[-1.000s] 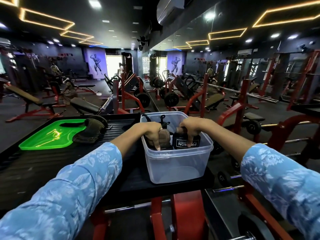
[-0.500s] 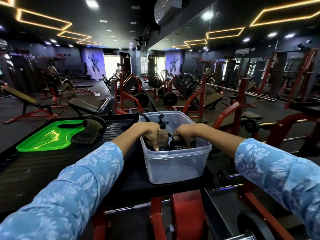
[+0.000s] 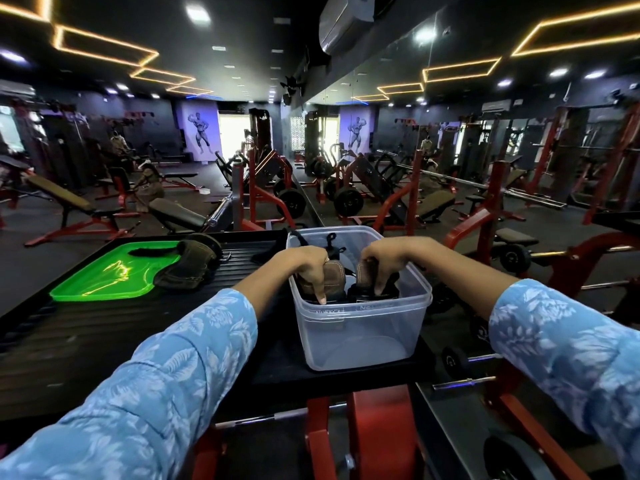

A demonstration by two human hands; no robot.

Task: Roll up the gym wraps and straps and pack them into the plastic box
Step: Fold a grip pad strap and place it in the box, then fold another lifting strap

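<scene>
Two hands [image 3: 313, 263] [image 3: 382, 259] gripping upright rolled wraps [image 3: 332, 277], clear box [image 3: 363, 337]

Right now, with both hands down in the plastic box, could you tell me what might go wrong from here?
1. The plastic box stands near the front edge of the black platform; pushing the rolls down could nudge it off.
2. The left hand and right hand each pinch a rolled wrap; on release, a roll may spring loose.
3. The brown strap by the green tray is still unpacked and could be forgotten.
</scene>
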